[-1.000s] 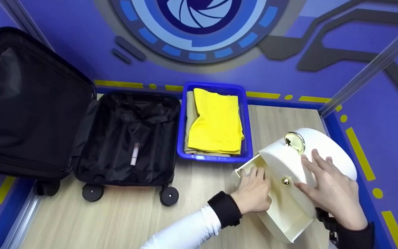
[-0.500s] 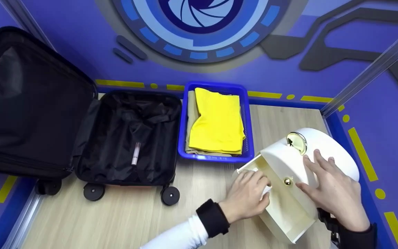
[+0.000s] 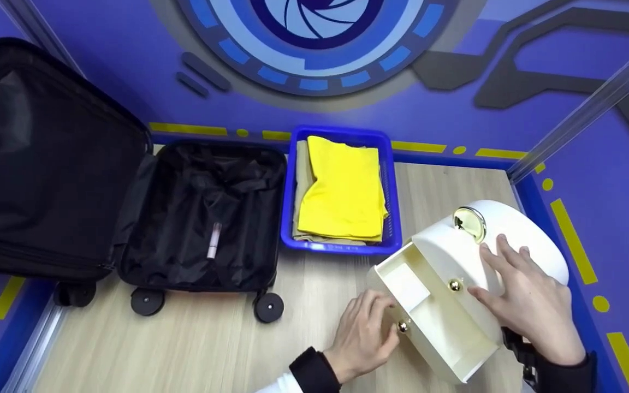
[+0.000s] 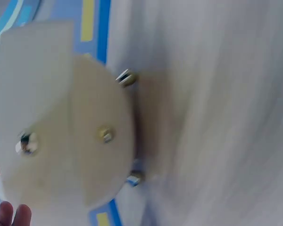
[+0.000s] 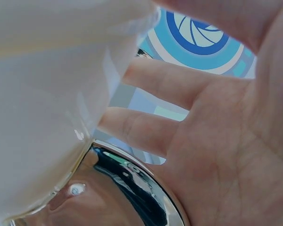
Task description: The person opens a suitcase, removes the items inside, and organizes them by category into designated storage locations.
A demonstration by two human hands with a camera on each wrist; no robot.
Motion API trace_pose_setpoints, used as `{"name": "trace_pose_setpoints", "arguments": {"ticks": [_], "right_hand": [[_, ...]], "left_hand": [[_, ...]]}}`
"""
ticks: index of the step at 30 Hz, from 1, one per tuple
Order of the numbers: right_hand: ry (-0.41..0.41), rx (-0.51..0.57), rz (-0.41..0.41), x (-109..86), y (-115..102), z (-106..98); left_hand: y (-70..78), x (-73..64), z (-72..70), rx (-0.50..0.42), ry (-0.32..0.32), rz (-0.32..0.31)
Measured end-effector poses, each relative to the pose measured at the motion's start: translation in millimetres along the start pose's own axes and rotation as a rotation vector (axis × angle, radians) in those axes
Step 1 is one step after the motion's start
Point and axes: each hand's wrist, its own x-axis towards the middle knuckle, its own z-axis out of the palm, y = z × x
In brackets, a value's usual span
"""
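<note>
A white rounded drawer box (image 3: 440,248) with gold trim stands at the right of the table, its drawer (image 3: 459,335) pulled out. In the drawer's far left end lies a small white box (image 3: 406,287). My left hand (image 3: 361,334) is at the drawer front, fingers loosely bent and holding nothing, thumb and index close to the gold knob (image 3: 403,326). The left wrist view shows the drawer front with its knob (image 4: 27,142), my fingertips at the lower left edge. My right hand (image 3: 530,303) rests on the body with spread fingers, beside the gold rim (image 5: 146,179) seen in the right wrist view.
An open black suitcase (image 3: 200,285) on wheels lies at the left, a slim pink tube (image 3: 214,240) inside. Beside it, a blue basket (image 3: 342,249) contains folded yellow cloth (image 3: 342,188) and beige cloth. Purple panels bound the back and sides.
My left hand was inside the drawer, then had the small white box in its grasp. It has released the box in the drawer and drawn back toward me. The right hand stays put.
</note>
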Motion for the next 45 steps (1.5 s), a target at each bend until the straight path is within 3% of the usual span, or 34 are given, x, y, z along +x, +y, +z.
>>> {"name": "trace_pose_setpoints", "arguments": {"ticks": [7,18,37,45], "right_hand": [[0.006,-0.004,0.004,1.5,-1,0],[0.008,-0.007,0.0,-0.3,1,-2],[0.005,-0.014,0.004,0.2,-1,-1],[0.036,-0.018,-0.021,-0.1,0,0]], "left_hand": [[-3.4,-14.7,17.7,0.033,-0.037,0.042],[-2.8,-8.6,25.5,0.011,-0.043,0.087],[4.8,34.1,43.0,0.083,-0.166,0.132],[8.4,51.5,48.5,0.049,-0.291,0.102]]}}
